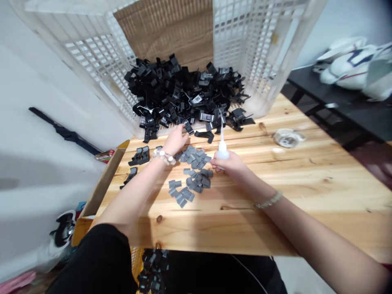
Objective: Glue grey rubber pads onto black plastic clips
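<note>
My left hand (177, 139) reaches to the front edge of the black pile, its fingers closed on a black plastic clip (189, 128). In my right hand (228, 162) is a small white glue bottle (222, 152), upright, its long thin nozzle pointing up. Between the hands, small grey curved pads (193, 156) lie in loose heaps on the wooden table (245, 220). Beyond them, a large heap of black plastic clips (180, 90) spills out of a white plastic crate (266, 53). Several more black clips (140, 156) lie left of my left wrist.
A roll of clear tape (288, 138) lies on the table's right side. Cardboard (168, 28) lines the crate. An open cardboard box (105, 183) stands along the left edge. Below the front edge, a yellow basket (136, 261) holds more black clips. White bags (355, 67) rest on a dark bench.
</note>
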A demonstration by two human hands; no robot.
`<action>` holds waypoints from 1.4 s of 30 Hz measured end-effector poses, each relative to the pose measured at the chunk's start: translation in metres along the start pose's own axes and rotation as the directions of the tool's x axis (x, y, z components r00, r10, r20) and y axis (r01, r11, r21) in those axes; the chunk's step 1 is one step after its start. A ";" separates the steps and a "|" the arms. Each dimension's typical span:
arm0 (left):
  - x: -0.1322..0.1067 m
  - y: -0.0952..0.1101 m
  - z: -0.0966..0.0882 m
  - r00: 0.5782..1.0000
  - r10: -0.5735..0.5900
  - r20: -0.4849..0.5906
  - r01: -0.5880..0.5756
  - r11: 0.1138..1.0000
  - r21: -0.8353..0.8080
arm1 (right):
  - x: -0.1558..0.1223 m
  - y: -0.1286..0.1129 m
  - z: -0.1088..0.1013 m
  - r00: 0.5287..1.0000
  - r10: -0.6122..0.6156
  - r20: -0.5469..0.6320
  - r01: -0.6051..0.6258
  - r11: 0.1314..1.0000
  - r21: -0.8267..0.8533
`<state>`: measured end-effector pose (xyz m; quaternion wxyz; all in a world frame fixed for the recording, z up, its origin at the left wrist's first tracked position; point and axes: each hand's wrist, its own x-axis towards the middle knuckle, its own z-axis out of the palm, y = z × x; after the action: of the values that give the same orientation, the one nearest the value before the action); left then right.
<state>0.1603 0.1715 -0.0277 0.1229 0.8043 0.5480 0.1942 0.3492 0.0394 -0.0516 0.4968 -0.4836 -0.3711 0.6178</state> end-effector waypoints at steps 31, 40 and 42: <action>-0.045 0.056 -0.031 0.987 0.147 -0.064 -0.152 0.985 -0.085 | 0.005 0.009 -0.007 0.945 -0.292 -0.146 0.172 0.824 -0.539; -0.131 0.053 -0.011 0.863 -0.099 0.495 0.499 0.316 -0.807 | 0.019 0.014 0.001 0.939 -0.340 -0.058 0.191 0.653 -0.733; -0.137 0.054 -0.009 0.838 -0.093 0.537 0.542 0.245 -0.804 | 0.019 0.013 0.001 0.945 -0.324 -0.044 0.182 0.634 -0.752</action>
<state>0.1572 0.0241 -0.0214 0.7057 0.4679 0.4500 0.2839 0.3442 0.0546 -0.0676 0.3707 -0.6380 -0.6079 0.2934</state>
